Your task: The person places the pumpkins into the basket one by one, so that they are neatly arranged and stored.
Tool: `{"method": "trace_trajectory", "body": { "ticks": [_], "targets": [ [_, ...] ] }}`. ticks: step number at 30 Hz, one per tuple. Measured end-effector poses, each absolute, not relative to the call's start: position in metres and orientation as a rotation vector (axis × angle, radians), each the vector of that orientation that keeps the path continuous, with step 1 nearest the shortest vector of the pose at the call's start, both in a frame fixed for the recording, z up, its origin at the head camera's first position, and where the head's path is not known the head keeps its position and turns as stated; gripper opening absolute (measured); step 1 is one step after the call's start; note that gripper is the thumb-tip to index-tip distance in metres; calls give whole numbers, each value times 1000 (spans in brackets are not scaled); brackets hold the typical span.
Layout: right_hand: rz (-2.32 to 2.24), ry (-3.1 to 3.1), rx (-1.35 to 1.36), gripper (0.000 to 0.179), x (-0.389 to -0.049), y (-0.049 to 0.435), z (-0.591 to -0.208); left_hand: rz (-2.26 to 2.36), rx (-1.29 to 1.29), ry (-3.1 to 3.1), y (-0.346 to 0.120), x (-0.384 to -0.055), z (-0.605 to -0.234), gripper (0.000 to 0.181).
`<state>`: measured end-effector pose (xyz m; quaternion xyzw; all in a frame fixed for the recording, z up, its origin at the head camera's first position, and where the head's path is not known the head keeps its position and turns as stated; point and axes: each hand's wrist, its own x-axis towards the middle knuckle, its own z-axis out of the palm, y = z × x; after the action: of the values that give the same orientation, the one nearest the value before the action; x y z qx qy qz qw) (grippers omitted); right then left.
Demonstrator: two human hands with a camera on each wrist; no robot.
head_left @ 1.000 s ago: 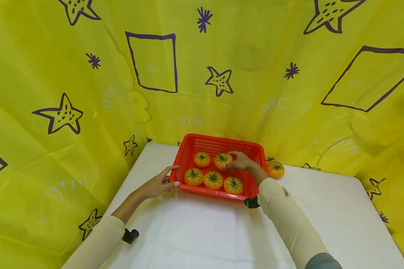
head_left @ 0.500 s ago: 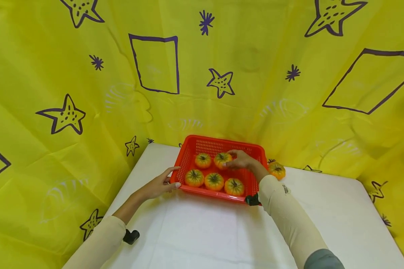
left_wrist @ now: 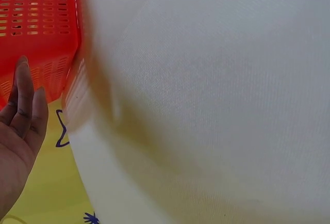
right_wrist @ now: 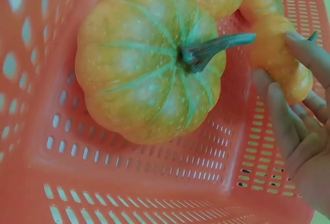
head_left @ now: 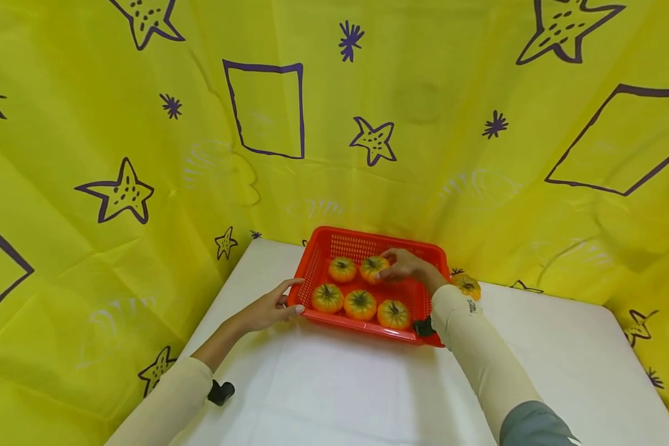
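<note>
A red plastic basket with slotted walls holds several small orange pumpkins with green-streaked tops. At its front left corner my left hand holds on, thumb at the front rim and fingers at the left side. In the left wrist view the fingers lie against the outer wall. My right hand reaches inside and grips the right pumpkin of the back row between thumb and fingers. Left of it sits another pumpkin. Close to the right wrist camera is a large-looking pumpkin with a dark stem.
One more pumpkin lies on the white tabletop, outside the basket to the right and partly hidden by my arm. A yellow cloth with purple star drawings hangs behind and at both sides.
The whole scene has shifted slightly right and down in the head view. Both hands keep their places on the basket and the pumpkin.
</note>
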<state>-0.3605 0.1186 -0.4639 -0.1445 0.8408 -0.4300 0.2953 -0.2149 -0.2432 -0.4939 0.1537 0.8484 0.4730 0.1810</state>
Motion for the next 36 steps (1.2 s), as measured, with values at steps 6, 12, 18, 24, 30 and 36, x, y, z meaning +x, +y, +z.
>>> {"method": "trace_trajectory", "body": {
  "ticks": [6, 12, 18, 24, 30, 36],
  "targets": [
    [-1094, 2267, -377, 70, -363, 120, -470, 1328, 424, 2402, -242, -213, -494, 72],
    [-1057, 2273, -379, 71, -367, 123, -474, 1320, 423, 2397, -242, -214, -493, 73],
    [-1090, 2242, -365, 69, -369, 125, -476, 1293, 425, 2413, -243, -216, -495, 73],
    [-1055, 2272, -360, 66, -368, 123, -474, 1313, 456, 2423, -243, -217, -495, 71],
    [-828, 2381, -440, 67, -366, 122, -471, 1346, 454, 2410, -243, -218, -495, 71],
    [-793, 2385, -423, 67, -366, 120, -471, 1322, 458, 2415, -244, -218, -495, 71]
  ]
}}
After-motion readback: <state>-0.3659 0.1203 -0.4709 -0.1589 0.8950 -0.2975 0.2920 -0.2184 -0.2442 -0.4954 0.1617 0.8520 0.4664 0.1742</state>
